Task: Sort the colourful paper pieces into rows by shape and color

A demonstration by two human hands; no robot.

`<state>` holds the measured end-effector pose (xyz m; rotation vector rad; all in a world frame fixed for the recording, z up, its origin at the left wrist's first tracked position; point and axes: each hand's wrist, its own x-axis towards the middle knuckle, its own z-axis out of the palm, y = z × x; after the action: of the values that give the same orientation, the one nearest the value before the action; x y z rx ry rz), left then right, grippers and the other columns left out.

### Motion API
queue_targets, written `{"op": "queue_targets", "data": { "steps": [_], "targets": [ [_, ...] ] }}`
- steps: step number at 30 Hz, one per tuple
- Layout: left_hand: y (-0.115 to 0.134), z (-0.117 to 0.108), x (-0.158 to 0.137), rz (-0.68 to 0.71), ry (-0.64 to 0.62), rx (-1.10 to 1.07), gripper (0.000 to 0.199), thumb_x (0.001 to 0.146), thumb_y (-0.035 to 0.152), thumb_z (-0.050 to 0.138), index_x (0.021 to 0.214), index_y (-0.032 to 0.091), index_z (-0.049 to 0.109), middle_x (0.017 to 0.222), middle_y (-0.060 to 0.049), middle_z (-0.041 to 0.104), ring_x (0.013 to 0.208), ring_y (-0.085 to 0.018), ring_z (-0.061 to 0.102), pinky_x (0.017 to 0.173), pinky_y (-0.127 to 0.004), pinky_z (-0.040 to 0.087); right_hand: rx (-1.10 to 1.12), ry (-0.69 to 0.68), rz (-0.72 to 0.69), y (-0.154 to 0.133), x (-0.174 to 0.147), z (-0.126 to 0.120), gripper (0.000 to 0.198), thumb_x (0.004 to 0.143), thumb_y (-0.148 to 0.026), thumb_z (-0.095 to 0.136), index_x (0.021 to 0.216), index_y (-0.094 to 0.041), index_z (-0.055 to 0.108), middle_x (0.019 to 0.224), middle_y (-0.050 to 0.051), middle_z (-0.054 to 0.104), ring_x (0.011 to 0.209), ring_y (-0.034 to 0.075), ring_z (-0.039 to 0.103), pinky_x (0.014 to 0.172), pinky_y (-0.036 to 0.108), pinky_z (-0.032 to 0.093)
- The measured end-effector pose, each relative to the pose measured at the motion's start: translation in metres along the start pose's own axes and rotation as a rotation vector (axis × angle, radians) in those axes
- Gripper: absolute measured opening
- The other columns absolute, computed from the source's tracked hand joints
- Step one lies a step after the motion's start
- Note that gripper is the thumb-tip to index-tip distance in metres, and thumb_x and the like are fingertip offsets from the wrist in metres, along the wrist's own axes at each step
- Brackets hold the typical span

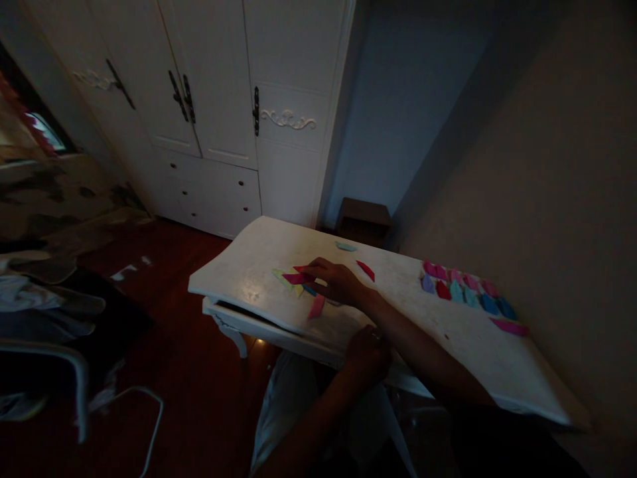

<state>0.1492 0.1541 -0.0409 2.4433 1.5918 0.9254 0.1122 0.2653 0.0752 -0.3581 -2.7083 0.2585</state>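
My right hand (336,282) reaches over the white table (398,305). Its fingertips pinch the end of a red folded paper piece (300,269). Beneath and beside it are a magenta folded paper piece (293,279), a pale green one (279,275), a yellow one (298,291) and a blue one (309,289), partly covered by my fingers. Closer to me lies a pink paper piece (316,306). My left hand (368,355) is closed, with a ring on one finger, at the table's front edge below my right forearm. Whatever it may hold is hidden.
Two rows of coloured folded papers (458,284) line the table's wall side, with a magenta piece (508,326) nearby. A red piece (365,270) and a light teal piece (345,246) lie farther back. A white wardrobe (293,166) stands behind; a chair frame (74,372) is left.
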Motion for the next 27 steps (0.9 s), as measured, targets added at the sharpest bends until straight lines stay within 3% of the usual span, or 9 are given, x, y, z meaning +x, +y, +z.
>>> {"op": "queue_targets", "data": {
  "steps": [7, 13, 15, 21, 27],
  "targets": [
    [-0.002, -0.007, 0.001, 0.048, 0.089, 0.008, 0.014, 0.079, 0.009, 0.056, 0.089, 0.017, 0.063, 0.094, -0.007, 0.066, 0.086, -0.022, 0.058, 0.073, -0.034, 0.052, 0.07, 0.221, 0.174, 0.028, -0.091, -0.037, 0.032, 0.092, -0.033, 0.056, 0.121, -0.021, 0.06, 0.11, 0.009, 0.063, 0.1, 0.019, 0.061, 0.084, 0.033, 0.051],
    [-0.005, -0.008, 0.0, 0.095, 0.161, -0.024, 0.017, 0.082, 0.008, 0.054, 0.094, 0.017, 0.063, 0.094, -0.006, 0.065, 0.086, -0.021, 0.057, 0.074, -0.034, 0.052, 0.085, 0.386, 0.474, 0.058, -0.196, -0.065, 0.031, 0.091, -0.037, 0.057, 0.116, -0.021, 0.064, 0.107, 0.01, 0.064, 0.086, 0.018, 0.063, 0.07, 0.03, 0.053],
    [-0.006, -0.008, 0.0, 0.115, 0.179, -0.023, 0.018, 0.084, 0.009, 0.053, 0.096, 0.018, 0.062, 0.095, -0.007, 0.065, 0.086, -0.021, 0.057, 0.074, -0.034, 0.052, 0.021, 0.419, 0.565, 0.07, -0.235, -0.072, 0.031, 0.09, -0.036, 0.057, 0.115, -0.02, 0.065, 0.107, 0.01, 0.065, 0.091, 0.02, 0.063, 0.075, 0.032, 0.053],
    [-0.008, -0.008, 0.002, 0.065, 0.168, -0.112, 0.018, 0.088, 0.014, 0.05, 0.098, 0.019, 0.064, 0.096, -0.007, 0.066, 0.089, -0.02, 0.059, 0.074, -0.033, 0.051, -0.212, 0.335, 0.835, 0.097, -0.336, -0.088, 0.031, 0.091, -0.025, 0.047, 0.117, -0.02, 0.065, 0.117, 0.01, 0.064, 0.109, 0.022, 0.059, 0.097, 0.038, 0.047],
    [-0.007, -0.01, 0.008, -0.077, 0.147, -0.178, 0.019, 0.089, 0.022, 0.05, 0.099, 0.021, 0.066, 0.095, -0.004, 0.068, 0.09, -0.019, 0.061, 0.077, -0.032, 0.051, -0.35, 0.157, 1.041, 0.108, -0.375, -0.09, 0.033, 0.092, -0.018, 0.043, 0.117, -0.018, 0.064, 0.119, 0.009, 0.062, 0.109, 0.02, 0.059, 0.095, 0.031, 0.047]
  ]
}}
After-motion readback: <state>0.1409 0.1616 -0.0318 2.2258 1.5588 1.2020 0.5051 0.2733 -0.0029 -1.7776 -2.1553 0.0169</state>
